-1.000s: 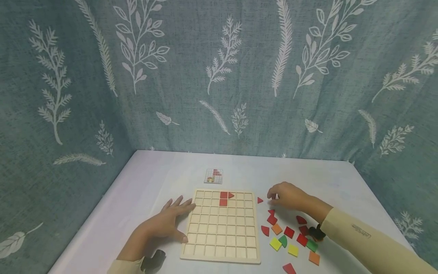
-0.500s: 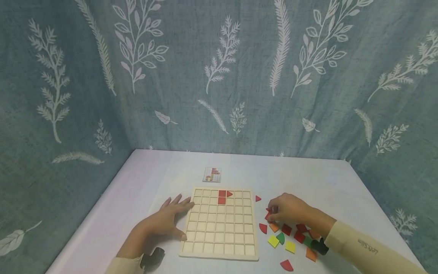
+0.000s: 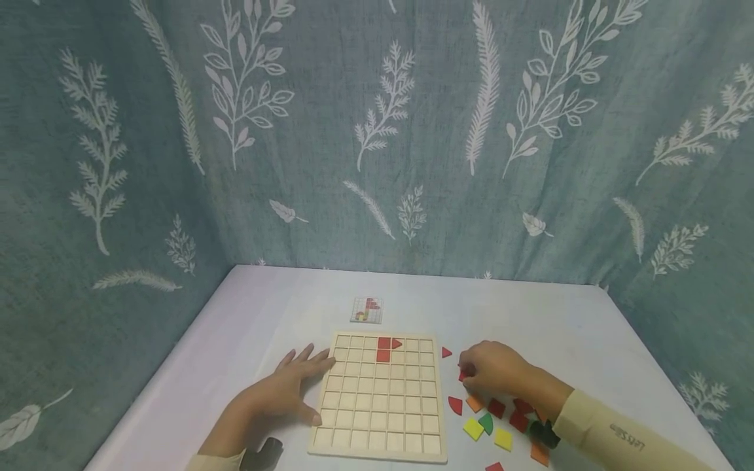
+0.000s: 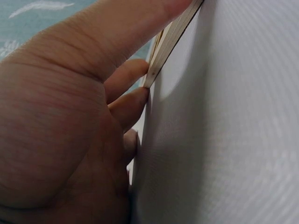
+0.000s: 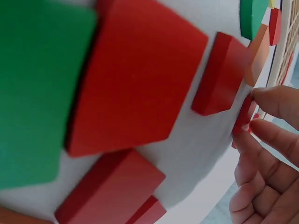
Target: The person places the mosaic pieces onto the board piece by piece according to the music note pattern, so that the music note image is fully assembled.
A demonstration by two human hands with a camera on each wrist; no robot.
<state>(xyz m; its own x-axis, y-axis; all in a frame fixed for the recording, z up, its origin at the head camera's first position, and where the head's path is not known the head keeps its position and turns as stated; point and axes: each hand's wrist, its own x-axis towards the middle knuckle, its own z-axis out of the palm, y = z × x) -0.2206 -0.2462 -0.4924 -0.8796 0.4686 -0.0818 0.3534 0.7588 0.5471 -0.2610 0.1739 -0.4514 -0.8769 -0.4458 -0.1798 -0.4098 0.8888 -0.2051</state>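
Observation:
In the head view, my left hand (image 3: 281, 394) lies spread at the left side of a pale wooden grid board (image 3: 372, 405), its thumb and fingertips touching the edge. The left wrist view shows the same edge (image 4: 161, 56) against the fingers. The board's upper rows bear two red square tiles (image 3: 383, 355) and a red triangle tile (image 3: 396, 344). My right hand (image 3: 496, 370), beside the board, pinches a red square tile (image 5: 244, 114) with thumb and fingers at the tabletop; the hand hides part of it from the head camera.
A small picture card (image 3: 366, 310) lies behind the board. A loose red triangle (image 3: 446, 352) is near its right edge. Several loose tiles, including a yellow square (image 3: 473, 429), a green quarter-round (image 3: 486, 423) and an orange square (image 3: 539, 453), lie beneath and before the right forearm.
My right hand has come nearer along the table from behind the loose tiles and taken hold of a red square tile. The left hand stays at the board's edge.

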